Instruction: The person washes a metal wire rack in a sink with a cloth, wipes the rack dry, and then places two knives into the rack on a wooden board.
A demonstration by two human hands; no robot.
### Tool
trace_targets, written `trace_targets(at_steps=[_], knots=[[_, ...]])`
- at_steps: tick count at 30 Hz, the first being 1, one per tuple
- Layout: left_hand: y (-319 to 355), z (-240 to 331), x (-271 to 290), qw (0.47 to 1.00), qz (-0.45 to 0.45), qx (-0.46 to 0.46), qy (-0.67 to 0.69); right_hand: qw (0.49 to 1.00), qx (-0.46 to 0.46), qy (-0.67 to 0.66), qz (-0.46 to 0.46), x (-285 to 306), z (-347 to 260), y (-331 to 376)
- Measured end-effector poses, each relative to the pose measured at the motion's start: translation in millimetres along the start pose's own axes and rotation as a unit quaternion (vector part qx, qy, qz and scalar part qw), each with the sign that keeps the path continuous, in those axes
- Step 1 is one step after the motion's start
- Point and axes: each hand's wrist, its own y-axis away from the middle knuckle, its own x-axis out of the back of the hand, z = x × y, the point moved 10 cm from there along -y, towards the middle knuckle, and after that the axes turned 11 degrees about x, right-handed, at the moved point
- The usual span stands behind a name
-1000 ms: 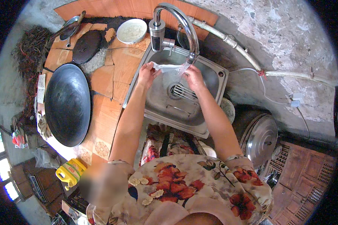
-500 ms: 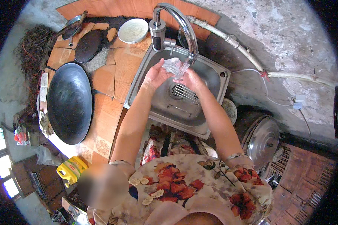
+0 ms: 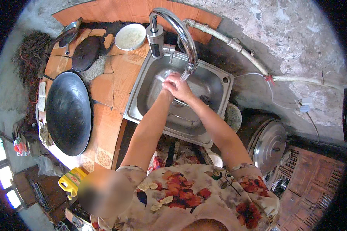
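Observation:
Over the left part of the steel sink (image 3: pixel 216 129), my two hands are pressed together. My right hand (image 3: pixel 180 87) lies on top, fingers curled round the other one. Mostly covered by it is my left hand (image 3: pixel 167 91). A thin, wet, whitish thing (image 3: pixel 160 78) sticks out past the fingers on the far left side; whether it is cloth or plastic film I cannot tell. Just above my right hand is the curved chrome tap (image 3: pixel 191 61), with water coming from its spout.
Left of the sink, a large black wok (image 3: pixel 68 113) sits in the tiled counter (image 3: pixel 104 86). A white bowl (image 3: pixel 130 37) with pale contents stands behind, near a dark round lid (image 3: pixel 85 54). A yellow jug (image 3: pixel 71 181) is at lower left, a big lidded pot (image 3: pixel 270 145) at right.
My hands were apart, spreading the whitish thing under the water; now they are closed together around it, lower and further left. The view has shifted slightly.

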Motion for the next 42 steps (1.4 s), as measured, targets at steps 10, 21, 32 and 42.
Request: trace_targets(at_steps=[10,21,32,42], knots=[[11.8,23.6,-13.8,0.994,-0.023,-0.077,-0.071,0.985,0.011,0.171,0.022,-10.5,-1.8,-11.9],[67.7,75.7,-33.5,0.936,0.232,0.016,-0.265,0.753,-0.456,-0.39,0.27,4.5,103.0,65.3],[66.0,87.5,-40.8,0.967,0.167,0.007,-0.193,0.788,-0.348,-0.399,0.314,25.0,96.7,64.9],[60.1,76.7,-35.9,0.897,0.229,-0.056,-0.372,0.791,-0.355,-0.443,0.226,14.4,75.7,51.8]])
